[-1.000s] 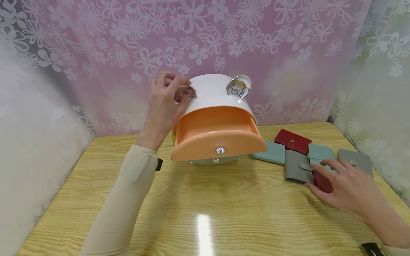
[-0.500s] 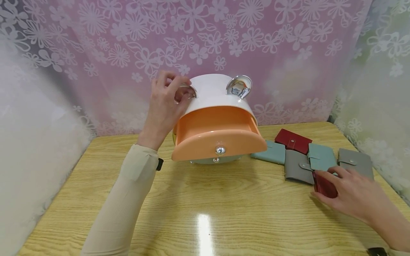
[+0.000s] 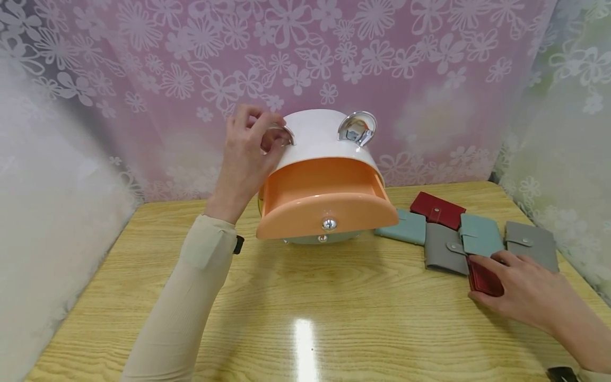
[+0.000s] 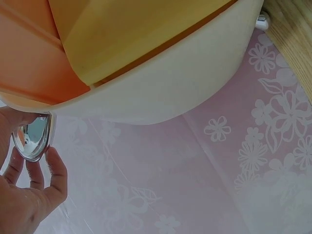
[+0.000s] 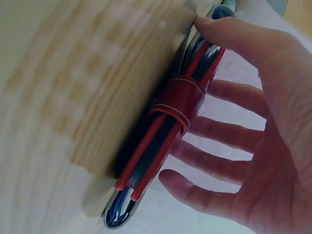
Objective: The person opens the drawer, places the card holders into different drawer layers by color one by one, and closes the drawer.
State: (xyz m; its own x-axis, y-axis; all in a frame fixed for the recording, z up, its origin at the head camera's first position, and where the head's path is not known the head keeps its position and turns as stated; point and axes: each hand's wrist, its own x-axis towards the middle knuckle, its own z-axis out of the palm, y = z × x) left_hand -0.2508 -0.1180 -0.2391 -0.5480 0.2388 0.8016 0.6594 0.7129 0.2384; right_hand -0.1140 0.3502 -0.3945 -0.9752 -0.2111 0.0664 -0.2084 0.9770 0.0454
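A white drawer box (image 3: 317,132) stands at the back of the table, its orange drawer (image 3: 305,215) pulled out, with no contents showing inside. My left hand (image 3: 245,154) grips the silver ear (image 4: 34,139) on the box's left side, fingers curled about it. At the right, my right hand (image 3: 530,292) is at a small red card holder (image 3: 486,280): thumb at its near edge, fingers over the top. From the right wrist, the card holder's strap (image 5: 180,100) and layered edge show, with fingers along its cover. Part of it is hidden under the hand.
Around the right hand lie a grey card holder (image 3: 444,249), a mint one (image 3: 481,233), another grey one (image 3: 537,246), a red one (image 3: 436,209) and a mint one (image 3: 406,228). A floral curtain (image 3: 200,79) hangs behind the table (image 3: 334,313).
My right hand has shifted slightly right and come down onto the small red card holder, with its thumb now at the near edge. The left hand stays on the ear; the drawer has not moved.
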